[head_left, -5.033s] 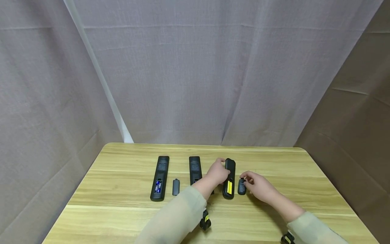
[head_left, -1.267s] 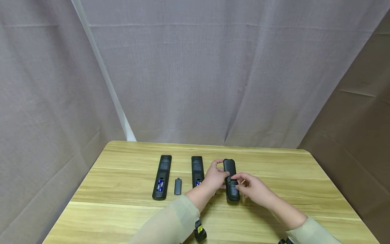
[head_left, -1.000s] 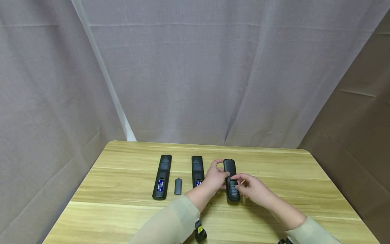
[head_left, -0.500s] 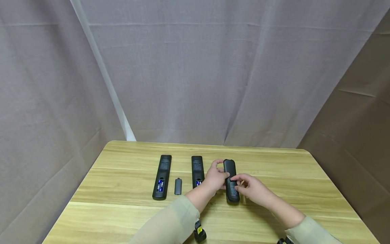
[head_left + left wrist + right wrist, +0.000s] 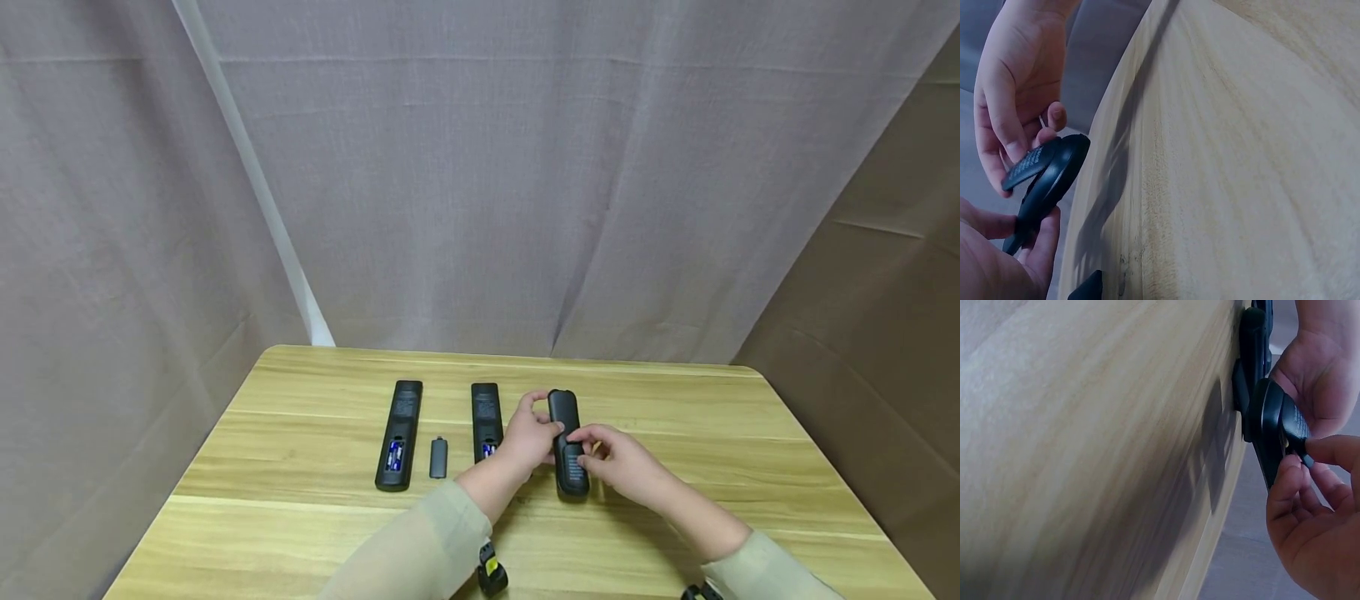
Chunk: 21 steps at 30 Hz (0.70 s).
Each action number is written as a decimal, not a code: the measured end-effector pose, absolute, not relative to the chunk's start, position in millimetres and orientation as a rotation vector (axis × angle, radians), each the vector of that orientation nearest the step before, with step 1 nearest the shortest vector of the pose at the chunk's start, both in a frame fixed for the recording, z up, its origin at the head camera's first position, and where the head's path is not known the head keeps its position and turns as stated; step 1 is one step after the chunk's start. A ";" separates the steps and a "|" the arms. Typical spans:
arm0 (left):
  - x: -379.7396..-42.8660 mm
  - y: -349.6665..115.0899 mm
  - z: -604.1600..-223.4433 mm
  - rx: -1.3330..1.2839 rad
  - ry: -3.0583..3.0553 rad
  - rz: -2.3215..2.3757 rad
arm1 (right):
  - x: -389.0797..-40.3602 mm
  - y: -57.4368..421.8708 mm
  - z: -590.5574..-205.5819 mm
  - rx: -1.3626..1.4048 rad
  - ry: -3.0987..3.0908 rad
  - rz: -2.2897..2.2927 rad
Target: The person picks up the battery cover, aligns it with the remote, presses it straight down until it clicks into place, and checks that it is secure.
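My left hand [image 5: 528, 435] grips the upper part of a black remote control [image 5: 564, 408], back side up, thumb on one edge. Between the fingers and thumb of my right hand [image 5: 621, 463] is a ribbed black battery cover [image 5: 574, 472], laid over the remote's battery bay. Seen from the left wrist, the cover [image 5: 1030, 165] is tilted: one end meets the remote's [image 5: 1054, 181] bottom end while the pinched end stands raised, leaving a wedge-shaped gap. The right wrist view shows the same cover [image 5: 1295, 422] angled off the remote [image 5: 1266, 415]. The batteries beneath are mostly hidden.
Two more black remotes lie face down to the left, the far left remote [image 5: 398, 433] and the middle remote [image 5: 487, 412], both with blue batteries exposed. A loose grey battery cover [image 5: 438, 458] lies between them. The wooden table [image 5: 300, 542] backs onto a grey curtain [image 5: 450, 208].
Five seconds ago the cover lay on the table right of the remote, whose yellow batteries showed. My right hand has brought it over the bay. In the last second the hands barely moved.
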<state>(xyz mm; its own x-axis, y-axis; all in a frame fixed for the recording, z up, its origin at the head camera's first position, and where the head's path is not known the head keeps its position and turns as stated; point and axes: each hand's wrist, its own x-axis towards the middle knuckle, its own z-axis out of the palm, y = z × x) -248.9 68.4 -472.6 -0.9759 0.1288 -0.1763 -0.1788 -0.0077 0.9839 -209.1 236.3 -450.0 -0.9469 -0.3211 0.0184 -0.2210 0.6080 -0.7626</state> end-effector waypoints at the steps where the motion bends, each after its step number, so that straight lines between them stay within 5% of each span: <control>1: -249.1 68.2 -472.5 -0.064 2.049 2.088 | -209.0 236.6 -449.7 -0.460 2.697 -1.268; 21: -248.1 66.9 -470.0 -0.109 2.054 2.097 | -206.2 238.5 -447.6 -0.489 2.578 -1.376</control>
<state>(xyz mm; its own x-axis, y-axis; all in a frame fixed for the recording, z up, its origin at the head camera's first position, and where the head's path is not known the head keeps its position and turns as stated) -248.1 66.9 -470.0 -0.9765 0.0935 -0.1943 -0.1961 -0.0111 0.9805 -206.2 238.5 -447.6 -0.9300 -0.3676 -0.0025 -0.2025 0.5180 -0.8311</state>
